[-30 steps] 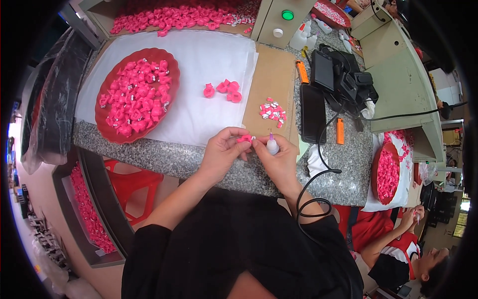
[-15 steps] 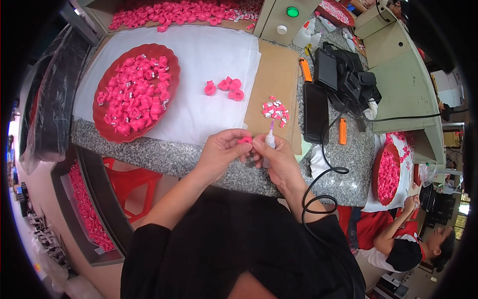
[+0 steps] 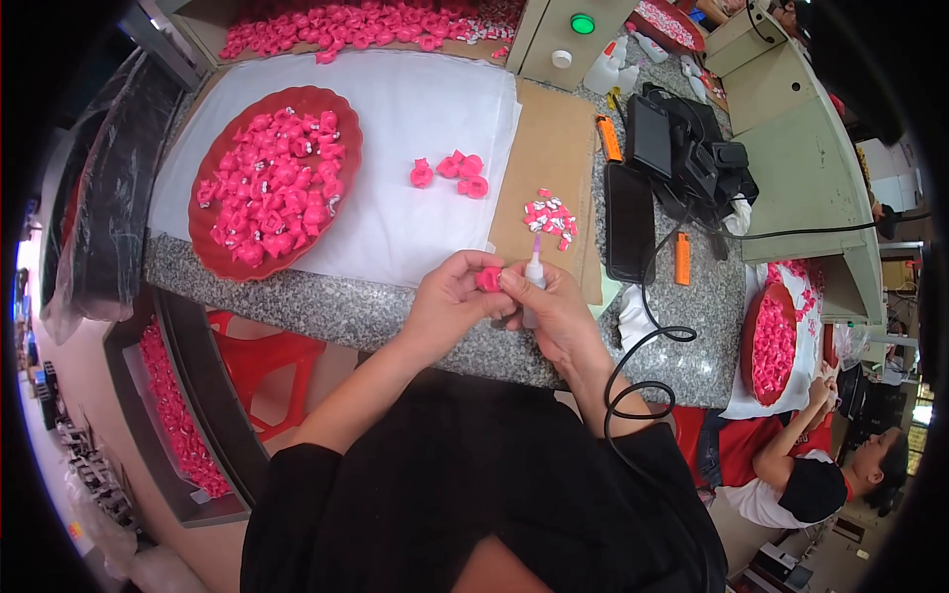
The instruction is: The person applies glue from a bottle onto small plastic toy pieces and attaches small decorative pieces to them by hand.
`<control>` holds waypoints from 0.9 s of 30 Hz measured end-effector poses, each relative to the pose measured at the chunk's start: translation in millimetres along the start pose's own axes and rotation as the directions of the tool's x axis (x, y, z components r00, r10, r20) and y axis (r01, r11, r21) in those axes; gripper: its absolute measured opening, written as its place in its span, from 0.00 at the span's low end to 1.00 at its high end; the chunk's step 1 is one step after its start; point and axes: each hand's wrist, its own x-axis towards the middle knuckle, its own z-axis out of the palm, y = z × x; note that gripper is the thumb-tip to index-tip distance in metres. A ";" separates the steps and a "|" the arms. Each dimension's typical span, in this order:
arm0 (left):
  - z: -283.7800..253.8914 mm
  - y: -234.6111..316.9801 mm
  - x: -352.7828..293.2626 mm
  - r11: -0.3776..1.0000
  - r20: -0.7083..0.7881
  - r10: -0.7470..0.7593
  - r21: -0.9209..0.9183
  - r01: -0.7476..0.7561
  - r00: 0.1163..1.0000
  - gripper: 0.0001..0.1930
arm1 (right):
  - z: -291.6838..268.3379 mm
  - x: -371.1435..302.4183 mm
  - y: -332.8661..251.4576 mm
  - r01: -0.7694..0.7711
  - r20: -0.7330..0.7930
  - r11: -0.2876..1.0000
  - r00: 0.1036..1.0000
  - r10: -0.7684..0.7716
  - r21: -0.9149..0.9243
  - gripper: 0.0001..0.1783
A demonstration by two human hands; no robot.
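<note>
Between the fingertips of my left hand (image 3: pixel 450 301) is a small pink plastic piece (image 3: pixel 488 280). My right hand (image 3: pixel 560 311) grips a white glue bottle (image 3: pixel 535 271) with a purple nozzle pointing up, and its thumb and finger also touch the pink piece. Just beyond the nozzle, small pink-and-white pieces (image 3: pixel 551 218) lie in a loose heap on brown cardboard (image 3: pixel 534 128). Several pink plastic pieces (image 3: pixel 462 168) sit on the white cloth (image 3: pixel 395 109). To the left, a red scalloped tray (image 3: pixel 205 255) holds a pile of similar pink pieces.
A black phone (image 3: pixel 628 222), orange lighters (image 3: pixel 682 259) and black devices (image 3: pixel 682 143) lie on the right of the granite table (image 3: pixel 326 308). A black cable (image 3: pixel 677 334) loops past my right forearm. A co-worker (image 3: pixel 806 479) sits at the right beside another red tray (image 3: pixel 747 346).
The pink piece has turned in my fingertips and shows more of itself. Both hands stay close together, and the glue bottle is still in my right hand.
</note>
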 end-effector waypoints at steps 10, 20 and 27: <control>-23.7 21.7 -11.2 0.989 -0.011 -0.095 -0.115 0.093 0.995 0.19 | -20.9 1.5 -5.9 -0.012 0.036 0.970 0.999 0.004 0.242 0.14; -89.7 106.6 4.1 -0.227 0.039 0.726 0.956 0.187 0.686 0.14 | -24.8 3.6 -3.5 0.106 0.077 0.958 0.988 -0.131 0.265 0.11; -59.8 56.2 61.1 -0.017 0.202 0.493 0.975 -0.222 0.846 0.14 | -27.6 1.9 -4.3 0.107 0.075 0.940 0.988 -0.138 0.323 0.13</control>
